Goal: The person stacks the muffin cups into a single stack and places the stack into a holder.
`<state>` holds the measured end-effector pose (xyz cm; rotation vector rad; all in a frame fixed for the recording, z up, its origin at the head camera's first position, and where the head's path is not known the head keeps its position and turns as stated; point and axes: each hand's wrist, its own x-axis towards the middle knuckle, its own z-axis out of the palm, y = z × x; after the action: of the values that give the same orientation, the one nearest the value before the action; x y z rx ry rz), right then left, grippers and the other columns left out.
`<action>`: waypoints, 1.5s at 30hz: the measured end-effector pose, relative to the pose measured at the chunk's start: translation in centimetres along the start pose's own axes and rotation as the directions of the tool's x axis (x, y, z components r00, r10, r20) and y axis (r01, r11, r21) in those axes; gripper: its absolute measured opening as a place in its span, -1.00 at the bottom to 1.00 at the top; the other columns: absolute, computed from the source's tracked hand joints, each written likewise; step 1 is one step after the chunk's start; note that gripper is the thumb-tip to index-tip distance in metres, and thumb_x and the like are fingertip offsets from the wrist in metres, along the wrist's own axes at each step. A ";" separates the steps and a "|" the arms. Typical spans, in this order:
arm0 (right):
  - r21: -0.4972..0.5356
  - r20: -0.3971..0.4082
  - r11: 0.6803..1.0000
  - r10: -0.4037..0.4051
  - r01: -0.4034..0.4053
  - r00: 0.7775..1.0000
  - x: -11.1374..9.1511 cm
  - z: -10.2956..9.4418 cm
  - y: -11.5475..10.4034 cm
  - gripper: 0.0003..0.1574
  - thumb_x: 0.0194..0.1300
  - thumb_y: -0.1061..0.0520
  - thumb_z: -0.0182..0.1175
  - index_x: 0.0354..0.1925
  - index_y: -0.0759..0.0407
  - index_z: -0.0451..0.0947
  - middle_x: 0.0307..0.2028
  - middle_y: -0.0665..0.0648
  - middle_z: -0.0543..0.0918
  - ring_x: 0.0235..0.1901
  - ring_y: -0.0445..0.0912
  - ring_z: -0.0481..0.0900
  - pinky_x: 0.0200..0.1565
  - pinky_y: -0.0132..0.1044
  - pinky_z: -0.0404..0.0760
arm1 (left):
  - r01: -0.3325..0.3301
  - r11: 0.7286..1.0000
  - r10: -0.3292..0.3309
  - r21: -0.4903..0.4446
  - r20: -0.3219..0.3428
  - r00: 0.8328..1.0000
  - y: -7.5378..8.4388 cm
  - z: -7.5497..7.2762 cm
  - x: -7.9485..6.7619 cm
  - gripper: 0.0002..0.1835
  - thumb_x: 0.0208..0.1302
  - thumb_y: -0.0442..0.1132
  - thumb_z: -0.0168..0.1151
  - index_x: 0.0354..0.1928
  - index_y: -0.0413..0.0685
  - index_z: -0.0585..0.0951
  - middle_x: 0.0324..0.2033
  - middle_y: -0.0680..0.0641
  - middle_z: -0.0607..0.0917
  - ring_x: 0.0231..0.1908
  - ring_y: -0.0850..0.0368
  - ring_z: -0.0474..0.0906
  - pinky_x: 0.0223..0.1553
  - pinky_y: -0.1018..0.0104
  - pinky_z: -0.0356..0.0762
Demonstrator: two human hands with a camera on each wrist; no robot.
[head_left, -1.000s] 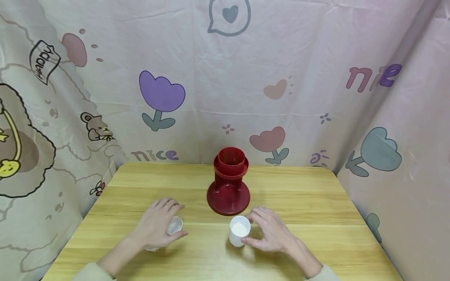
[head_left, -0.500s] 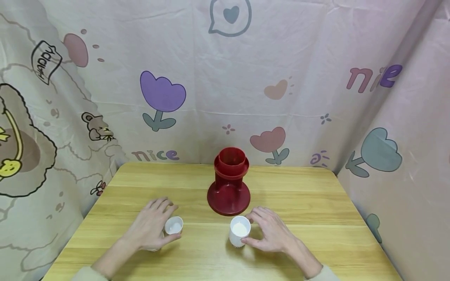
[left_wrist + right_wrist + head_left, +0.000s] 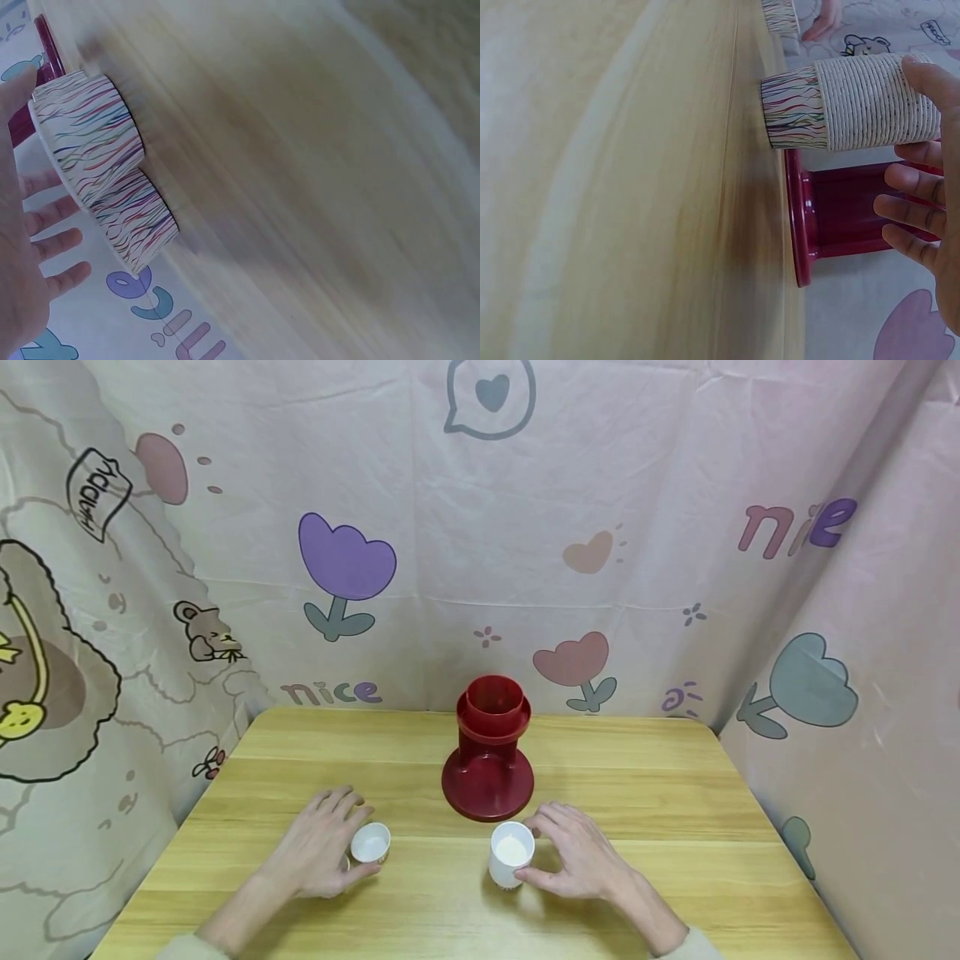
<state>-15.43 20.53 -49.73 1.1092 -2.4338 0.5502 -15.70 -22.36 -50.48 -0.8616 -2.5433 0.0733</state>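
A white paper cup [image 3: 371, 843] with coloured wavy lines stands upright on the table, just right of my left hand [image 3: 318, 847]. A second paper cup [image 3: 86, 135] of the same pattern stands beside it, mostly hidden under that hand in the head view. The left fingers are loosely spread around the cups, with the thumb [image 3: 16, 94] close to the nearer cup's rim; whether it touches cannot be told. My right hand [image 3: 573, 852] pinches the rim of a nested stack of paper cups [image 3: 855, 105] between thumb and index finger. The stack stands upright on the table.
Behind the cups, near the middle of the wooden table [image 3: 637, 777], stands a dark red stand [image 3: 487, 781] with a round base and an open cylinder on top. A printed cloth [image 3: 480, 527] hangs along the table's back and sides.
My left hand has drawn back leftward. The cup that was between its fingers and thumb now stands in fuller view to its right. The right hand and the stack keep still.
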 end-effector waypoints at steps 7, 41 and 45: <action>0.002 0.005 1.000 0.003 -0.003 1.000 0.0 0.1 0.0 -0.43 0.23 -0.44 0.38 -0.03 -0.12 0.63 -0.23 -0.24 0.62 -0.22 -0.26 0.59 -0.11 -0.38 0.62 | -0.003 1.000 0.002 0.017 0.028 1.000 0.0 0.2 -0.1 -0.17 0.07 0.53 0.30 0.05 -0.05 0.71 0.06 -0.20 0.74 0.17 -0.25 0.64 0.20 -0.24 0.61; 0.015 0.003 1.000 0.005 -0.005 1.000 0.0 0.1 0.1 -0.43 0.23 -0.43 0.38 -0.02 -0.12 0.64 -0.23 -0.24 0.63 -0.22 -0.25 0.60 -0.11 -0.39 0.62 | 0.017 1.000 -0.016 -0.023 0.037 0.999 1.1 0.5 0.5 -0.32 0.01 0.43 0.44 -0.08 0.03 0.70 0.00 -0.14 0.76 0.14 -0.16 0.66 0.16 -0.18 0.64; 0.013 0.005 1.000 0.008 -0.008 1.000 0.0 0.1 0.0 -0.43 0.23 -0.43 0.39 -0.02 -0.12 0.64 -0.23 -0.23 0.63 -0.22 -0.23 0.61 -0.11 -0.38 0.62 | 0.016 0.999 -0.015 -0.031 0.033 0.999 1.5 0.5 0.8 -0.32 0.01 0.42 0.45 -0.05 0.03 0.71 0.01 -0.13 0.76 0.13 -0.16 0.66 0.15 -0.16 0.65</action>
<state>-15.41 20.52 -49.83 1.1076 -2.4428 0.5676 -15.62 -20.62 -50.86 -0.8588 -2.5874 0.0429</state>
